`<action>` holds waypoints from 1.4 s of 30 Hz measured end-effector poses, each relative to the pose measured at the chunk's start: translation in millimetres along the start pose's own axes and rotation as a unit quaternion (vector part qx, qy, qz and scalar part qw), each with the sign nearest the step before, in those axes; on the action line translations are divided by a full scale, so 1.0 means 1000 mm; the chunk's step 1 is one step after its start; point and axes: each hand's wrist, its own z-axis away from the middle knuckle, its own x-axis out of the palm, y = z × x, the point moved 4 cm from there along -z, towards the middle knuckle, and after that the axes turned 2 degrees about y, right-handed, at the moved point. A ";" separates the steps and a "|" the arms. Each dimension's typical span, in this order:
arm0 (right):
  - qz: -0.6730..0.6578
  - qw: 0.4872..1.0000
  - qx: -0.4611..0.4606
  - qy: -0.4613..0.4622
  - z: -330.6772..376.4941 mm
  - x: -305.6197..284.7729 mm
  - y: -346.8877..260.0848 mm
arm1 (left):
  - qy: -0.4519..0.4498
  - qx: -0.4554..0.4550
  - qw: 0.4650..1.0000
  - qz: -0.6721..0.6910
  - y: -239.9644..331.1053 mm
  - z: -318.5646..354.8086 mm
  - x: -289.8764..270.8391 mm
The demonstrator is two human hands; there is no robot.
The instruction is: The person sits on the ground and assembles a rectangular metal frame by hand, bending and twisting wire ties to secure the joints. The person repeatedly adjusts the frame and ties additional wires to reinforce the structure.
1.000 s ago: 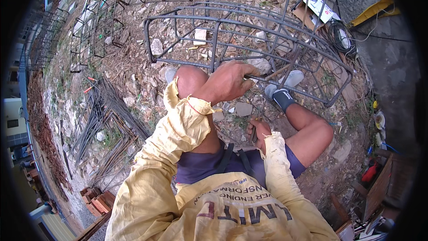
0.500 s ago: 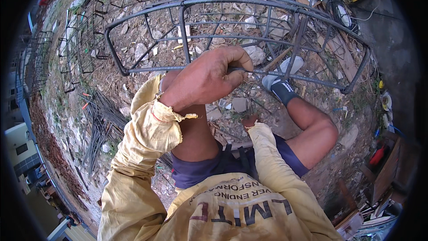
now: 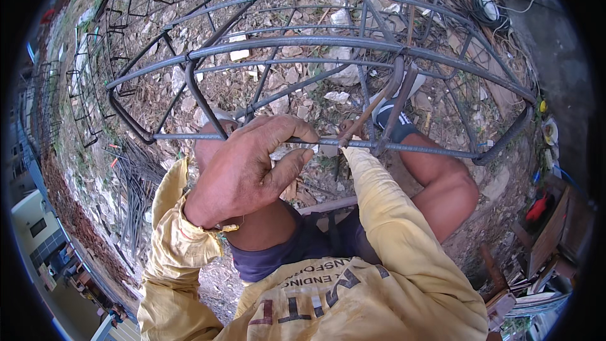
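A cage of grey ribbed steel bars (image 3: pixel 297 42), bent into long frames with cross ties, spans the view in front of me. My left hand (image 3: pixel 243 167) is closed around its nearest long bar, with the index finger above the bar and the thumb below. My right hand (image 3: pixel 351 130) is at the same bar, a little to the right; the bar and sleeve partly hide it, so its fingers cannot be made out. Beside it a thin brownish rod (image 3: pixel 372 108) slants up and away among the bars.
More steel cages (image 3: pixel 82 85) stand at the far left. A heap of loose thin rods (image 3: pixel 129 180) lies on the stony ground left of my leg. Coiled black cable (image 3: pixel 483 1) is at the far right, with wooden boards (image 3: pixel 548 230) lower down.
The cage has come nearer and lower in view, and my left hand on its bar has moved down and left. My right hand has risen from between my legs to the bar.
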 end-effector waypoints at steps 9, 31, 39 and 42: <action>0.043 0.999 -0.005 0.004 -0.032 0.009 0.018 | 0.003 -0.037 0.986 0.160 0.005 0.070 0.033; -0.005 0.998 -0.061 0.017 -0.050 0.014 -0.002 | -0.075 -0.121 0.985 0.099 -0.028 0.089 0.124; -0.172 0.985 -0.028 0.014 0.010 -0.025 -0.092 | 0.130 -0.240 0.858 0.435 -0.047 0.080 0.120; -0.324 0.937 -0.093 0.095 0.041 -0.043 -0.111 | 0.158 -0.182 0.782 0.574 -0.043 0.048 0.099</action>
